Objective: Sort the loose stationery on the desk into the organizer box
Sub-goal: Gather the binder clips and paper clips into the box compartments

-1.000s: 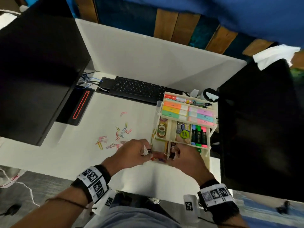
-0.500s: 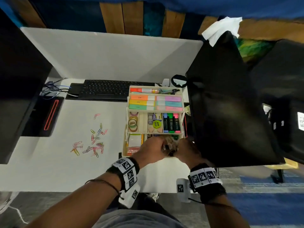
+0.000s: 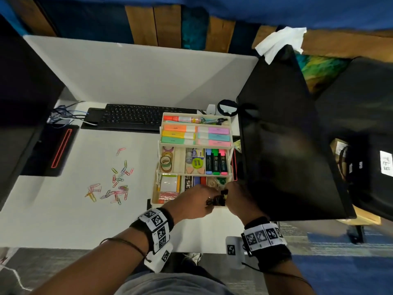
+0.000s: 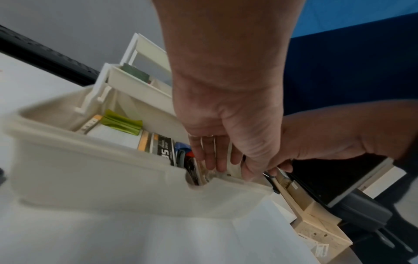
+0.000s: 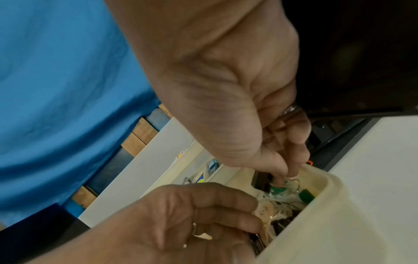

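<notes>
The cream organizer box (image 3: 155, 194) stands open in tiers on the white desk, with markers, tape rolls and note pads in it. Both hands meet over its front right compartment. My left hand (image 3: 209, 201) curls round several black binder clips (image 3: 218, 202) at the box's front wall (image 4: 90, 178). My right hand (image 3: 226, 194) pinches one black clip just above that compartment; in the right wrist view its thumb and fingertip (image 5: 291, 171) meet over clutter I cannot make out clearly. A scatter of coloured paper clips (image 3: 114, 186) lies loose on the desk left of the box.
A black keyboard (image 3: 136, 117) lies behind the box. A dark monitor (image 3: 287, 145) rises right beside the right hand, and another (image 3: 21, 92) stands at the far left above a black dock (image 3: 55, 150). The desk's front edge is just behind my wrists.
The hands moved from the box's front middle to its front right compartment, with the black clips between them. The head view swung right, so the box sits nearer the middle.
</notes>
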A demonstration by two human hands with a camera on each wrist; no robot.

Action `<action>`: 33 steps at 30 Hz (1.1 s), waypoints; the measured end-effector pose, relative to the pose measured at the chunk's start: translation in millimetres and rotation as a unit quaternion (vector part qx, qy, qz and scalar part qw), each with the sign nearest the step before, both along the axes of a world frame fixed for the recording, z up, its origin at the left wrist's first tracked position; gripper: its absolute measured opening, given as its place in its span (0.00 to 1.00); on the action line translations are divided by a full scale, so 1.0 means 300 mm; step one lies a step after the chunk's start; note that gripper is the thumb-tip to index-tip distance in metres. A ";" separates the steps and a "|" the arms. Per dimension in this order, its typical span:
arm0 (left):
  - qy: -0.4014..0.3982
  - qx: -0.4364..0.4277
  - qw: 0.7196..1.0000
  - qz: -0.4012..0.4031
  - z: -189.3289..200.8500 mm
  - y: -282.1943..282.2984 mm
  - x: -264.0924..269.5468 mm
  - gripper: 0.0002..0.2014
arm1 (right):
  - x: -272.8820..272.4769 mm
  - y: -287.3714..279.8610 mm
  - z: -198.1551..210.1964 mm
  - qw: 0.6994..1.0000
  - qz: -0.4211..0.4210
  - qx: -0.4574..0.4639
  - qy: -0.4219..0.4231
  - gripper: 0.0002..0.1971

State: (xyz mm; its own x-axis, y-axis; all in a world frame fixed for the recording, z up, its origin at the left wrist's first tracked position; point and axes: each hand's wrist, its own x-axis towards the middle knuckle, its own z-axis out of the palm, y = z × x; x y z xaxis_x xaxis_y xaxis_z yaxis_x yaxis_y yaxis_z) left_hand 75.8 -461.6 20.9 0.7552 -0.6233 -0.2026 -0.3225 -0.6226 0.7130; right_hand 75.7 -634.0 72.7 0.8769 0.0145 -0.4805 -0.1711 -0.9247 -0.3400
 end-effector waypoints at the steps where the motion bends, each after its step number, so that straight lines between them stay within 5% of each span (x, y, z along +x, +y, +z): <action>1: 0.006 -0.010 1.000 0.009 0.005 0.024 -0.003 0.18 | 0.003 0.004 0.006 1.000 0.008 -0.006 0.001 0.10; 6: 0.012 -0.067 0.994 0.090 0.015 0.245 -0.037 0.14 | 0.017 0.014 -0.005 0.996 0.064 -0.052 0.032 0.07; 8: 0.000 -0.096 0.985 0.141 0.017 0.370 -0.063 0.12 | 0.034 0.044 -0.007 0.994 0.089 -0.067 0.000 0.14; 12: -0.009 -0.071 0.965 0.252 -0.035 0.648 -0.110 0.14 | 0.039 0.235 0.032 0.980 0.178 -0.001 -0.092 0.08; 16: 0.004 -0.033 0.952 0.306 -0.124 0.875 -0.140 0.19 | -0.004 0.511 0.005 0.931 0.336 0.022 -0.140 0.05; 20: 0.008 -0.018 0.949 0.314 -0.188 1.008 -0.173 0.20 | -0.019 0.713 -0.105 0.866 0.480 -0.084 -0.111 0.14; 25: -0.031 0.058 0.944 0.324 -0.233 1.113 -0.206 0.19 | -0.023 0.842 -0.193 0.817 0.521 -0.235 -0.080 0.18; 29: -0.006 0.104 0.930 0.353 -0.242 1.191 -0.207 0.31 | -0.012 0.871 -0.242 0.808 0.521 -0.267 -0.067 0.17; 33: 0.039 0.173 0.939 0.293 -0.262 1.223 -0.215 0.50 | 0.006 0.876 -0.258 0.816 0.519 -0.247 -0.065 0.18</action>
